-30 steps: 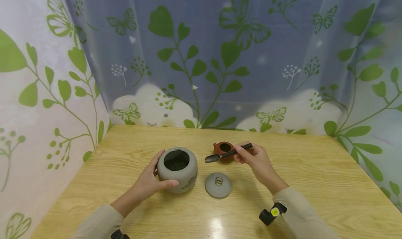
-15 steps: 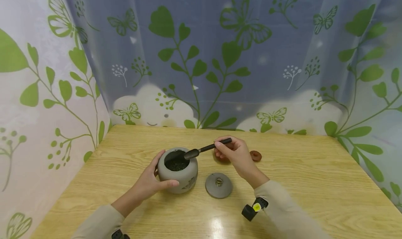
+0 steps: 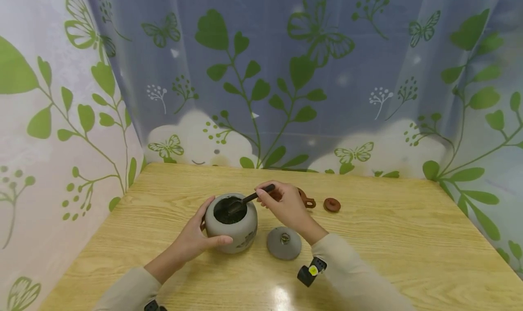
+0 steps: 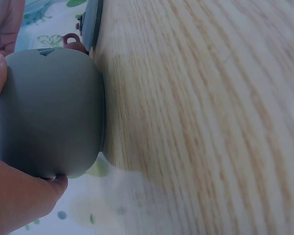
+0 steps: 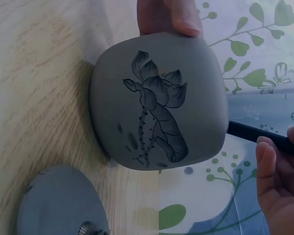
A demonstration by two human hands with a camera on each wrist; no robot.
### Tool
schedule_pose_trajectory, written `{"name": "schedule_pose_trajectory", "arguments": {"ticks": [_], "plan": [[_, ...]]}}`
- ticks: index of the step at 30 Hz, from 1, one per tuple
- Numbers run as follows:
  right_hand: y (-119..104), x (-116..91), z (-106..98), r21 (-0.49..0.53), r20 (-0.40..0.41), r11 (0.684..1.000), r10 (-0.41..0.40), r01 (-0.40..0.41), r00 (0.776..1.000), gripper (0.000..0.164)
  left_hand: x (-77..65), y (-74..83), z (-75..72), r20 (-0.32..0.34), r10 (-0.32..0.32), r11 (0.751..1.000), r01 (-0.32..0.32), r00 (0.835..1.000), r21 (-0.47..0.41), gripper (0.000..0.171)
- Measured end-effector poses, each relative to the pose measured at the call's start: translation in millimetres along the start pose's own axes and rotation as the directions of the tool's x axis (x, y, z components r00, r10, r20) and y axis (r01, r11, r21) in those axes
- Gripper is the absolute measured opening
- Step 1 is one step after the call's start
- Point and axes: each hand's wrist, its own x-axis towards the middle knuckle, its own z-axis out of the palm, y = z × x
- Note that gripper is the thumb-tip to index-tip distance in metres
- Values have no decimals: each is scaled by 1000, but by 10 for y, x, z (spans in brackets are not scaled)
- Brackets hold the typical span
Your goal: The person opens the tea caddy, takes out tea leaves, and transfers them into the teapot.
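Observation:
A round grey jar with a lotus picture on its side stands on the table, dark tea leaves inside it. My left hand grips the jar from the left, thumb across its front. My right hand pinches the black handle of a small tea scoop, whose dark bowl dips into the jar's mouth. The right wrist view shows the scoop's handle going behind the jar's rim. A grey jar lid with a ring knob lies to the right of the jar.
Behind my right hand, a reddish-brown teapot is mostly hidden, only its handle side showing. Its small round lid lies farther right on the wooden table. Patterned curtains rise beyond the table's back and sides.
My right hand has moved left, bringing the scoop from in front of the teapot into the jar's mouth. The teapot's lid has come into view. My left hand keeps its hold.

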Motion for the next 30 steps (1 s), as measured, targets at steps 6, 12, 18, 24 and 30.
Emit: {"name": "schedule_pose_trajectory", "arguments": {"ticks": [6,12,18,24,30], "plan": [[26,38,124,-127,1,988,-84,83,996,17,8,8,5,12,12,1000,-12,1000,4,109],[41,68,235,-204,18,965,-163,163,986,18,-1,18,3,23,9,1000,-9,1000,-7,108],[39,74,304,-285,62,932,-215,224,975,19,-15,28,-3,22,-5,1000,5,1000,-10,108],[7,52,297,-265,110,935,-213,235,971,21,-19,25,-7,27,-14,1000,14,1000,-9,108],[-22,45,288,-203,133,958,-180,204,975,22,-12,14,-10,22,-6,1000,6,1000,-15,108]]}}
